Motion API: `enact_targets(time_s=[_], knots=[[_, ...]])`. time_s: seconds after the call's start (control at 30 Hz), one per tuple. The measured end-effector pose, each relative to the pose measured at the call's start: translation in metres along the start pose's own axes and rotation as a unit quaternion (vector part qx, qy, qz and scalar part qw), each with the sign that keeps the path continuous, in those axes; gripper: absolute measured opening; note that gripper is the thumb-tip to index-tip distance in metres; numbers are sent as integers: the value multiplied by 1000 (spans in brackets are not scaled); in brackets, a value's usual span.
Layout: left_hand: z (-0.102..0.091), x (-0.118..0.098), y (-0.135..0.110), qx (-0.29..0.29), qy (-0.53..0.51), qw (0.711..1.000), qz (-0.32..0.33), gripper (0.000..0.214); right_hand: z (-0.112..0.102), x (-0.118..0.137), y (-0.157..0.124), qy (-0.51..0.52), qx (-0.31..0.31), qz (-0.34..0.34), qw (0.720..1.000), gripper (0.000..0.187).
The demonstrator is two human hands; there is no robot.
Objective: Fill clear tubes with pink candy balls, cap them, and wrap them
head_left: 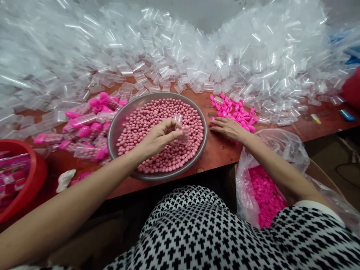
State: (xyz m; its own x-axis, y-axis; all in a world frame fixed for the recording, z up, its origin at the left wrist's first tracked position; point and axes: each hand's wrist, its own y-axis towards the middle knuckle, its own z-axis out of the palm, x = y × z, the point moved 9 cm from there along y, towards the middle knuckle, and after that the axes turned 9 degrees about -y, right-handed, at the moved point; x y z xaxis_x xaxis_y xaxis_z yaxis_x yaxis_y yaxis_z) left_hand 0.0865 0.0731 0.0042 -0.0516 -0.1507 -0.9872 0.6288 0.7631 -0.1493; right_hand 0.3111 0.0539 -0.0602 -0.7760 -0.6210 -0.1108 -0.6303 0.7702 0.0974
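Observation:
Over the metal bowl (113, 138) of pink balls (157, 116), my left hand (161, 137) is closed on a small clear plastic tube (185, 133). The tube is tilted, and pink shows through its wall, though I cannot tell whether balls are inside or behind it. To the right of the bowl, my right hand (229, 129) lies palm down at the near edge of a pile of bright pink plastic caps (232, 108). Its fingers are stretched out to the left, touching the table and the pile's edge; what is under the palm is hidden.
Clear tubes (174, 48) are heaped along the back. Capped tubes with pink balls (87, 122) lie left of the bowl. A red basin (39, 174) stands at far left. A plastic bag (244, 183) of pink pieces sits below the red table's (222, 153) front edge.

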Motion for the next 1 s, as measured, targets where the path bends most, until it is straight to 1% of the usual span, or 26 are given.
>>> enact_targets(time_s=[0.07,0.1,0.17,0.2,0.27,0.3,0.33,0.4,0.43,0.5,0.57,0.63,0.67,0.73,0.77,0.8,0.87,0.93,1.0], knots=[[-1,6,-4,-12,-77,996,-41,35,4,2,6,-4,17,2,1000,34],[-1,8,-5,-16,-110,992,-53,36,5,1,8,-1,22,22,1000,32],[-1,11,-7,-16,-157,986,-58,37,3,-7,9,26,10,95,995,30],[-2,12,-7,-11,-171,984,-55,38,0,-11,7,55,-9,141,988,30],[-3,12,-8,2,-180,983,-44,40,-5,-17,1,135,-55,227,963,32],[-3,13,-7,8,-178,983,-39,41,-6,-17,-2,176,-71,259,947,32],[-3,13,-7,11,-174,984,-33,40,-6,-16,-4,211,-77,282,932,32],[-4,11,-8,9,-167,986,-17,37,-2,-10,-4,258,-66,313,912,30],[-4,10,-8,7,-161,987,-7,34,1,-6,-3,270,-57,319,907,29],[-5,3,-11,5,-133,991,26,31,4,0,1,276,-43,312,908,26],[-8,-7,-13,-2,-83,993,78,31,4,2,5,250,-42,291,923,26],[-13,-15,-14,-23,-9,992,124,30,3,1,8,210,-49,271,938,26],[-16,-15,-13,-31,33,990,131,27,3,0,9,192,-52,266,943,27],[-18,-9,-8,-35,102,987,115,21,4,-3,8,169,-58,262,949,26],[-19,-5,-5,-31,120,987,106,19,4,-5,7,163,-61,263,949,25],[-19,-3,-4,-30,123,987,100,18,4,-6,6,161,-63,267,948,24],[-21,-1,-2,-36,93,990,100,20,5,-7,3,163,-65,273,946,24],[-21,1,-2,-43,38,995,81,21,4,-6,2,168,-66,271,945,24],[-20,4,-2,-42,-40,997,47,24,-1,-3,1,161,-73,258,950,25]])
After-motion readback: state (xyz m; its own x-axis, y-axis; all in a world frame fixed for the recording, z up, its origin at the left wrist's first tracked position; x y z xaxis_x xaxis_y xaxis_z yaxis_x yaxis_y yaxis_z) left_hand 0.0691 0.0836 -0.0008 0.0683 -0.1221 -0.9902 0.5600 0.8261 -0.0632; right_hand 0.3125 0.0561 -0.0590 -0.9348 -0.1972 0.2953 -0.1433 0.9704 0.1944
